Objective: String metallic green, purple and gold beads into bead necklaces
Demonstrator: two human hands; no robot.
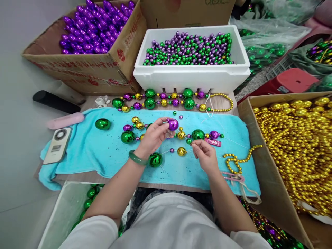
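My left hand (157, 135), with a green bangle (138, 158) on its wrist, pinches a shiny purple bead (173, 124) between thumb and fingers. To its right, my right hand (204, 155) is closed at the fingertips on a thin clear string, with a small green bead (189, 141) right by them. Below the hands, a large green bead (156, 159), a small purple bead (172, 150) and a gold bead (182, 151) sit along a string. Behind lies a partly strung row with a big green bead (198, 135). All rest over a turquoise towel (109, 159).
A finished-looking bead necklace (149, 103) lies behind the towel. Farther back stand a cardboard box (77, 69) of purple beads and a white foam box (192, 77) of small beads. Gold bead strands fill a box (272, 166) at right. A phone (57, 145) lies left.
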